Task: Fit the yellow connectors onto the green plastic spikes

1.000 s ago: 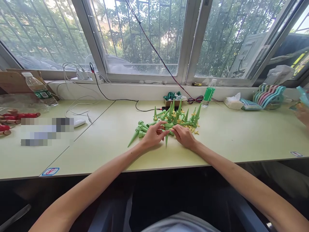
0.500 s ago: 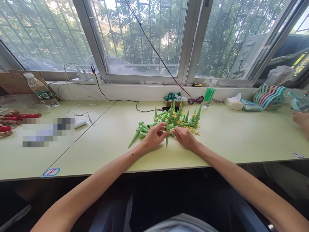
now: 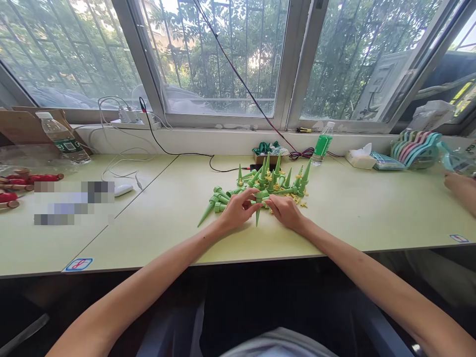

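Observation:
Point down between the fingers and thumb of my left hand (image 3: 240,207) is a green plastic plant-watering spike (image 3: 258,218). My right hand (image 3: 285,210) is closed in a pinch against the spike's side; its fingers hide whatever small part they grip. Just behind both hands is a pile of similar green spikes (image 3: 277,171), some standing tip up and others lying down. Small yellow cross-shaped valve pieces (image 3: 304,204) are scattered by the pile's right side. More green spikes (image 3: 207,212) lie left of my left hand.
Behind the pile sits a small box (image 3: 269,157) with dark green items. A water bottle (image 3: 323,144), a tissue pack (image 3: 360,157) and colored hangers (image 3: 414,148) line the back. Another person's hand (image 3: 461,190) is at far right. White cables (image 3: 126,171) lie left.
My hands and the held spike stay almost in place. The other person's hand at far right has shifted slightly left.

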The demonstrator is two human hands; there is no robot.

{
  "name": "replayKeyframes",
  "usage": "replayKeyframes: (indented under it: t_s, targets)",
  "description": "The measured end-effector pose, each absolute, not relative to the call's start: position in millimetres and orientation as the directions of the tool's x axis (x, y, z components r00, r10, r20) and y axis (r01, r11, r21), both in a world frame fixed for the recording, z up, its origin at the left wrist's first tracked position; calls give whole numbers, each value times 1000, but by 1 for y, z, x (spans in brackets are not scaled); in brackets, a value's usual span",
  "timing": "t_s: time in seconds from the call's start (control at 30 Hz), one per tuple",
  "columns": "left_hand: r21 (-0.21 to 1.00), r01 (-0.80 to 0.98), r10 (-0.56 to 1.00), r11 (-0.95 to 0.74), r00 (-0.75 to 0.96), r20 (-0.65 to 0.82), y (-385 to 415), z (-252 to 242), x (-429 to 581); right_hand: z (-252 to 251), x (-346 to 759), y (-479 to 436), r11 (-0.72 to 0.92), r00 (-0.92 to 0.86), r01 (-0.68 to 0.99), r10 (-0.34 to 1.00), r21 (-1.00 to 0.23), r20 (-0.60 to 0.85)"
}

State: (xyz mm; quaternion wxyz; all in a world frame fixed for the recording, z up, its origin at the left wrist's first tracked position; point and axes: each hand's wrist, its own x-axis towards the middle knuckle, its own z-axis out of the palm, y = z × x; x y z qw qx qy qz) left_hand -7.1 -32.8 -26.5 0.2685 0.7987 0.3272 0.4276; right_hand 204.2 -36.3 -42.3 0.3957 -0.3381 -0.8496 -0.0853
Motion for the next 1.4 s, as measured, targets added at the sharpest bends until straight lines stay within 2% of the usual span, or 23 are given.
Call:
replayKeyframes:
  t_s: [0.4,0.63,1.07,1.4]
  targets:
    - [706,305,760,-640,389,521,-34,-23,-5,-44,203,-37,772,-483,622,509,-130,713]
    - [639,327,714,-696,404,572,-35,-22,-6,-42,204,-37,792,-549,609,455,-38,701]
    - [579,375,678,-724,543,496,-36,-20,-9,-44,203,-36,790,-571,613,461,-21,679]
    - [453,422,619,-785,556,555,-34,-22,-8,-43,204,-36,810,-626,586,465,-17,626]
